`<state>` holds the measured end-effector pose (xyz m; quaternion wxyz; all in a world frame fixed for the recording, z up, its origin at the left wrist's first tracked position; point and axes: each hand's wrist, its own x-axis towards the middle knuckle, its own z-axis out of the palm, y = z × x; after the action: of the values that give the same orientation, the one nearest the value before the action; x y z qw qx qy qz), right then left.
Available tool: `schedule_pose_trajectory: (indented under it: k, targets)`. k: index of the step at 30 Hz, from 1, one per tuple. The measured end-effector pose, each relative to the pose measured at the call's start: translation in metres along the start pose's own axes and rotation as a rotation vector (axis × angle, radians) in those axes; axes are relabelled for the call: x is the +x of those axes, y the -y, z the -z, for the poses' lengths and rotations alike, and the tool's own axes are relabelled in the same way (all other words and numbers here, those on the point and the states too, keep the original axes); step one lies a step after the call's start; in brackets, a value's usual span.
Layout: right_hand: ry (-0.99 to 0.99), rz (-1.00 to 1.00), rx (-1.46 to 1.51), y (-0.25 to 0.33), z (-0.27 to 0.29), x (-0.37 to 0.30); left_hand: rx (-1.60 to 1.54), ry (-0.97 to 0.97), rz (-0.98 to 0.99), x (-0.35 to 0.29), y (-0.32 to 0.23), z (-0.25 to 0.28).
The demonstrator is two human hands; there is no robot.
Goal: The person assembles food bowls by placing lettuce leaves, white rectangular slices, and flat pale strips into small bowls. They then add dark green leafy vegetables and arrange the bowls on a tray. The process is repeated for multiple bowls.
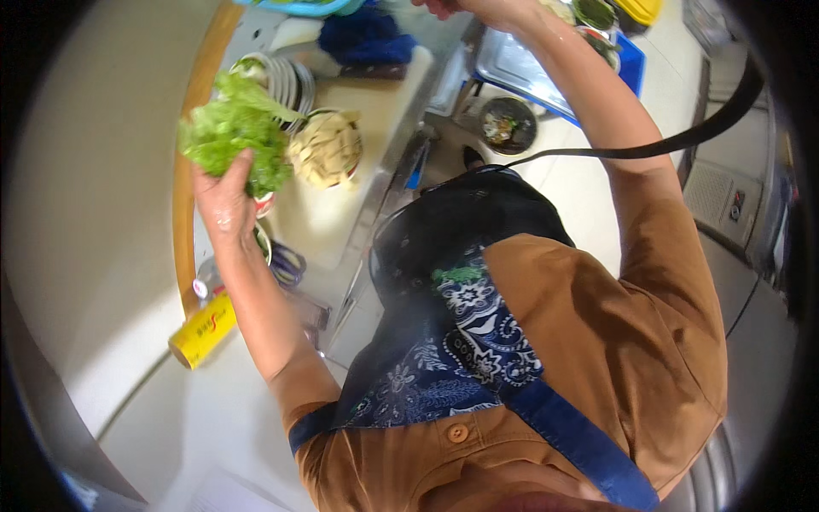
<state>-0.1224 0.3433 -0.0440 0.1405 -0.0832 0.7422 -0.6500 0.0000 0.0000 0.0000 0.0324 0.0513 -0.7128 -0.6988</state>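
Note:
My left hand (223,196) is closed on a bunch of green leaf lettuce (235,128), thumb across the leaves. The lettuce hangs over the left side of the counter, partly covering a stack of white-rimmed bowls (294,85). Just right of it, a bowl heaped with pale sliced pieces (326,147) sits on a light cutting board (316,226). My right hand (456,7) reaches to the top edge, beyond the board. Its fingers are largely cut off by the frame, so what it holds, if anything, is hidden.
A blue cloth (363,38) lies near a dark-handled knife (375,72) at the board's far end. A yellow cylindrical container (203,333) and purple-handled scissors (290,266) are by my left forearm. Right of the counter are a metal tray (520,64), blue crate (631,72) and scrap bin (508,125).

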Motion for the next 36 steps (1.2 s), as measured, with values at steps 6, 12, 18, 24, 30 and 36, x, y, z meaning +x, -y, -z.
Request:
schedule_pose_trajectory:
  k: [6, 12, 18, 24, 30, 36]
  targets:
    - [-0.200, 0.039, 0.219, -0.013, 0.067, -0.038, 0.341, 0.715, -0.125, 0.032, 0.064, -0.125]
    - [-0.353, 0.038, -0.031, -0.051, 0.125, -0.087, 0.790, 1.176, -0.078, 0.032, 0.147, -0.245]
    - [-0.548, -0.039, 0.241, -0.078, 0.159, -0.118, 1.027, 1.297, -0.152, 0.025, 0.197, -0.294]
    - [-0.500, -0.093, 0.127, -0.078, 0.155, -0.090, 0.807, 1.098, -0.129, 0.050, 0.150, -0.255]
    - [-0.339, 0.248, -0.594, -0.041, 0.116, 0.005, 0.547, 0.780, 0.013, 0.049, 0.107, -0.191]
    - [-0.289, 0.781, -0.975, 0.012, 0.083, 0.128, 0.577, 0.470, 0.158, 0.016, 0.064, -0.132]
